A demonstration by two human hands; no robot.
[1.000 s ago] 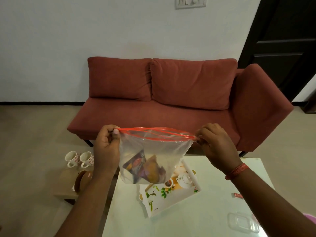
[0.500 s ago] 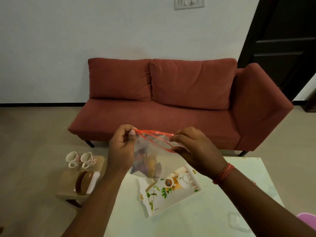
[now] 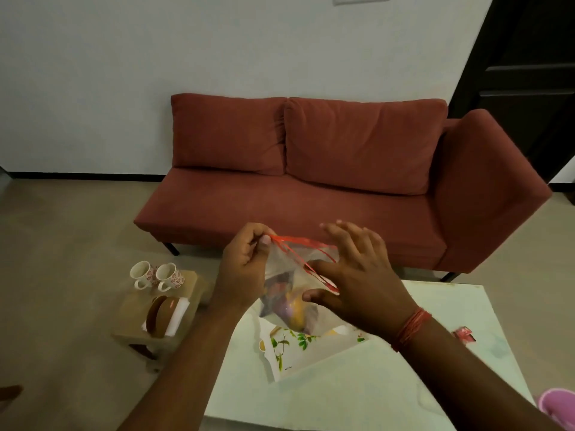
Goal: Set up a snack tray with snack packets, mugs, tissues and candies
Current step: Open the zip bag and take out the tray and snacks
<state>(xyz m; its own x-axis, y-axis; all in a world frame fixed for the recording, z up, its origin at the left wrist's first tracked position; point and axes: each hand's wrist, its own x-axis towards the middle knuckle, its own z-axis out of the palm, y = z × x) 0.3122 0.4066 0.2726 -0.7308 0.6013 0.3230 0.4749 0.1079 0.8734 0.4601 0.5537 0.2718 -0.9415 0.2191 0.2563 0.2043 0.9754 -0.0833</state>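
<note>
1. My left hand [image 3: 245,262] pinches the zip bag [image 3: 292,284] above the tray [image 3: 298,353] on the tabletop [image 3: 357,393].
2. My right hand [image 3: 357,275], fingers spread, holds nothing.
3. Best reach inside while the mouth stays wide.

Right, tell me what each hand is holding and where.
Left hand pinches the zip bag at its red top-edge corner. Right hand is open at the bag's mouth, gripping nothing.

A bag [image 3: 292,275] hangs between both hands above the tray [image 3: 314,346], which lies on the table [image 3: 357,393]. Left of the table, a stool [image 3: 155,321] bears two mugs [image 3: 157,275]. A sofa [image 3: 326,181] stands behind.
</note>
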